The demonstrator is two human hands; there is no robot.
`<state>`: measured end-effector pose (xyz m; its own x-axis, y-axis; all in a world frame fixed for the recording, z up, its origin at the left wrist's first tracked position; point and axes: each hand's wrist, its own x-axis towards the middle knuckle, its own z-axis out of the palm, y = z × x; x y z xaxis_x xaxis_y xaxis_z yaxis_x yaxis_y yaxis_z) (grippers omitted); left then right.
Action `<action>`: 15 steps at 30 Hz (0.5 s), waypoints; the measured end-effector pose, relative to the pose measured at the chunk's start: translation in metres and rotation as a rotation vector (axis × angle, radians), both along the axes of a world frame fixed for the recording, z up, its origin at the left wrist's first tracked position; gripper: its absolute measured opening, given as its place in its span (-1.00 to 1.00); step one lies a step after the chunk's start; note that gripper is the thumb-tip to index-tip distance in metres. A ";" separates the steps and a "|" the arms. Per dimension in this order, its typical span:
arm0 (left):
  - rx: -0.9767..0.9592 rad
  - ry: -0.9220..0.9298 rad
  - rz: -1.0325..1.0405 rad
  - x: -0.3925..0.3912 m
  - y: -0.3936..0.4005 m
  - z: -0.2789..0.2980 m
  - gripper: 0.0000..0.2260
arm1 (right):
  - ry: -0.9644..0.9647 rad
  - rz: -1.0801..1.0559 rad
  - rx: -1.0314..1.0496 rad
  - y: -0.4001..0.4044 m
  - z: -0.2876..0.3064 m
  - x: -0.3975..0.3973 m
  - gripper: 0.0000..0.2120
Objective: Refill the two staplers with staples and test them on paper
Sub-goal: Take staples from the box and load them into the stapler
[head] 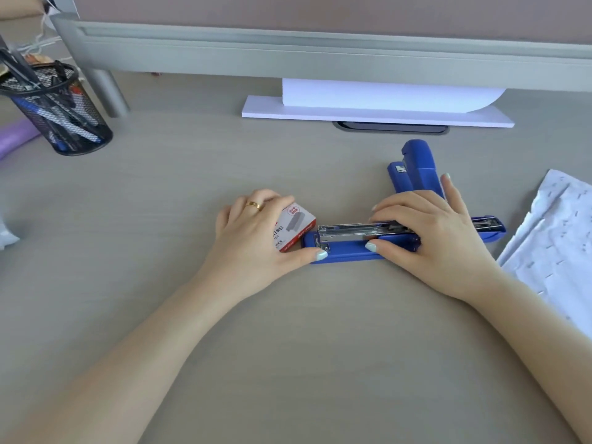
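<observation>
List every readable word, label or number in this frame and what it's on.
Staple box under the left hand: printed lettering on the white top and red side, too blurred and tilted to read.
Far stapler: small pale label on its base, unreadable.
Crumpled paper: dark marks only, no legible text.
Open stapler under the right hand: no markings visible.
Nothing can be quoted with confidence.

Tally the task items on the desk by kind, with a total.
Blue staplers: 2, one opened flat, one closed behind it
Staple box: 1
Stapled paper sheets: 1 pile
Total: 4
</observation>
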<state>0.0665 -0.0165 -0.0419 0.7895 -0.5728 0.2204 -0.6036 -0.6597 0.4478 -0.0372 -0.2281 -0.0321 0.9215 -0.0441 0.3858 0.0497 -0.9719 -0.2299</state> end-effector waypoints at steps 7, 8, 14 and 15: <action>-0.210 0.050 -0.027 0.004 0.007 -0.001 -0.69 | -0.074 -0.017 0.350 0.037 0.017 0.015 -0.78; -0.279 0.045 -0.055 0.001 0.008 0.002 -0.69 | -0.057 -0.014 0.404 0.044 0.020 0.020 -0.81; -0.453 0.020 -0.177 -0.014 0.009 0.011 -0.64 | 0.134 0.132 1.056 0.074 0.037 0.038 -0.90; -0.464 0.013 -0.183 -0.014 0.009 0.012 -0.64 | 0.147 0.146 1.109 0.074 0.038 0.038 -0.90</action>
